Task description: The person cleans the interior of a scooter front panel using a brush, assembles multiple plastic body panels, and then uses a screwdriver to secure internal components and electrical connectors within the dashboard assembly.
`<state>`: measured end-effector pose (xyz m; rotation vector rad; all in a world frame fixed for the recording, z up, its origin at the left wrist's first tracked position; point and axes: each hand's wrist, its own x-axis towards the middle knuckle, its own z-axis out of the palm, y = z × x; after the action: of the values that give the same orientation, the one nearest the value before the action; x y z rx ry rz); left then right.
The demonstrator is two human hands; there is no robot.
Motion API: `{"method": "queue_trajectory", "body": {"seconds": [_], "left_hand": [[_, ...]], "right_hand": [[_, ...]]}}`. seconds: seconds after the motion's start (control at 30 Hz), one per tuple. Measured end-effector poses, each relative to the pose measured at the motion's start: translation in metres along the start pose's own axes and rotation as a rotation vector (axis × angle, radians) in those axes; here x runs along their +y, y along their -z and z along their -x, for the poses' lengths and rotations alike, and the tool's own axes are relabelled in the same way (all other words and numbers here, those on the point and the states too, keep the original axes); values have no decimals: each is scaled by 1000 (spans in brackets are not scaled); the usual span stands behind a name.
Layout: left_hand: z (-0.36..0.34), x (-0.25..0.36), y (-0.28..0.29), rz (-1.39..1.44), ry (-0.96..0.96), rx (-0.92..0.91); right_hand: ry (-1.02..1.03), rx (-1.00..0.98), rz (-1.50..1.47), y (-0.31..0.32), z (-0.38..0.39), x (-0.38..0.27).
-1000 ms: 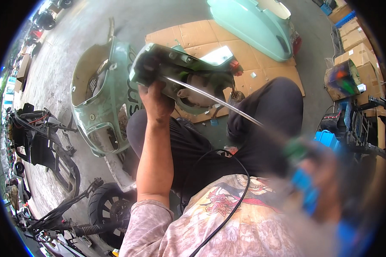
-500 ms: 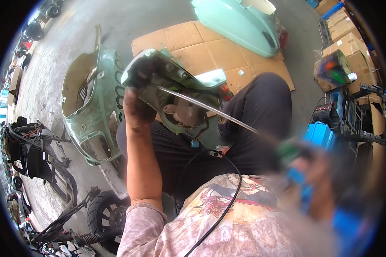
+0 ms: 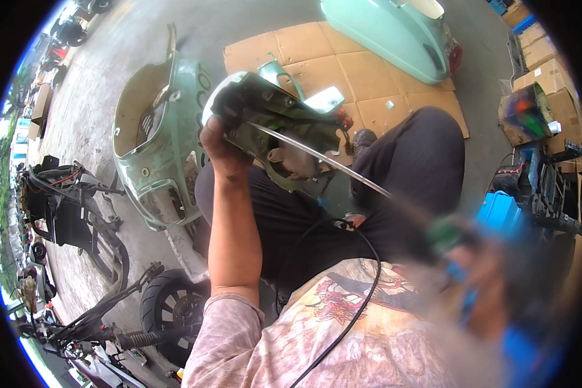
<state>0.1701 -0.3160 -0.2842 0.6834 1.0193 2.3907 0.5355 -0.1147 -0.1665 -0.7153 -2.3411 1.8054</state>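
My left hand [image 3: 227, 150] grips the near left edge of a mint-green moulded scooter cover [image 3: 284, 145], its dark inner side facing me, above my lap. A long thin screwdriver [image 3: 323, 158] runs from my right hand [image 3: 488, 278] into the inside of that cover. Its tip is lost in the shadow there, close to my left fingers. The right hand is close and badly blurred, wrapped round the blue-and-green handle. A small red part and wires hang from the cover's far right end.
A flattened cardboard sheet [image 3: 368, 74] lies ahead, with a mint-green body panel [image 3: 388, 35] on it. Left of me stands a larger green scooter shell [image 3: 158, 142], beside a stripped frame [image 3: 77, 220] and a wheel [image 3: 174, 317]. To the right are a blue box [image 3: 500, 210] and cardboard boxes [image 3: 543, 77].
The whole view has shifted, so most things appear farther right. The cover has turned slightly in my left hand, while the screwdriver still reaches into it.
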Motion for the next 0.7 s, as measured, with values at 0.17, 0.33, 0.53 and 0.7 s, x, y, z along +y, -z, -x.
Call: {"method": "queue_trajectory", "body": {"seconds": [0.17, 0.33, 0.53, 0.7], "left_hand": [[3, 0, 1, -41, -162, 255], [1, 4, -3, -56, -222, 258], [3, 8, -6, -45, -257, 215], [2, 6, -8, -112, -263, 190]], "right_hand": [[132, -25, 54, -7, -5, 0], [110, 50, 11, -18, 0, 5], [138, 46, 47, -20, -3, 5], [294, 20, 271, -14, -1, 12]]}}
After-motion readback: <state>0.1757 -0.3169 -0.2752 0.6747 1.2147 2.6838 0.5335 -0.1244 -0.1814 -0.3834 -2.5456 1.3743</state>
